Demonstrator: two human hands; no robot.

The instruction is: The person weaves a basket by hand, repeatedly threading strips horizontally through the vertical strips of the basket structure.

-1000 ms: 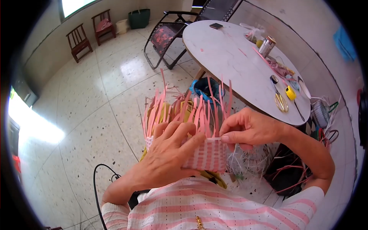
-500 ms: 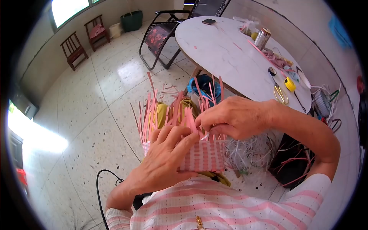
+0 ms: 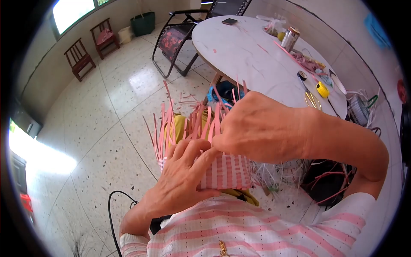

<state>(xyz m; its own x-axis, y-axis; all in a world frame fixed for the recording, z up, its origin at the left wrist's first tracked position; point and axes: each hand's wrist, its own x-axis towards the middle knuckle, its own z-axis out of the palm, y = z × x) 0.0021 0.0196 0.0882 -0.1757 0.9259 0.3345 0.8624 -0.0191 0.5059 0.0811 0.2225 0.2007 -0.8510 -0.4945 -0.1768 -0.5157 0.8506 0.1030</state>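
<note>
A half-woven basket [image 3: 227, 171] of pink and white flat strips sits at my lap. Long loose pink strips [image 3: 166, 132] stand up from its upper edge. My left hand [image 3: 182, 173] grips the basket's near wall, fingers curled over the rim and thumb low on the side. Beside those fingertips, at the rim, my right hand [image 3: 263, 128] is closed with the back of the hand toward me. Its fingertips are hidden, so what they pinch does not show.
A round white table [image 3: 239, 47] stands ahead to the right, bearing a can [image 3: 290, 39], a yellow tape measure [image 3: 322, 89] and scissors [image 3: 312, 100]. Beyond it is a reclining chair [image 3: 171, 43]. A tangle of white strips [image 3: 280, 171] and a black bag [image 3: 325, 182] are on my right.
My right hand has turned over and moved slightly left, its fingertips now hidden at the rim. The wide folded pink strip is no longer visible. My left hand stays on the basket.
</note>
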